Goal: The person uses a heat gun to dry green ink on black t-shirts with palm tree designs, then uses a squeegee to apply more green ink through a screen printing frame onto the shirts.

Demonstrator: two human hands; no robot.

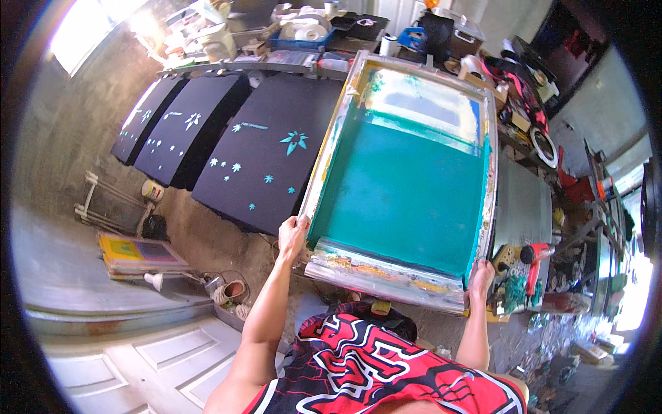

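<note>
A large screen printing frame (pixel 318 181) stretches out in front of me, its mesh (pixel 407 186) coated with green ink and paler toward the far end. My left hand (pixel 292 238) is closed around the frame's left rail near the close end. On the opposite rail, my right hand (pixel 480 277) grips the near right corner. Across the near end of the frame lies a long ink-stained squeegee (pixel 389 272). Left of the frame is a dark fabric panel (pixel 276 159) printed with teal leaf shapes. Whatever lies under the frame is hidden.
Two more printed dark panels (pixel 189 134) continue to the left. A red heat gun (pixel 535 265) stands at the right beside a grey board (pixel 520 214). Containers and a blue tray (pixel 301 41) crowd the far bench. Smaller frames (pixel 141 255) and a white bucket (pixel 152 190) are on the left floor.
</note>
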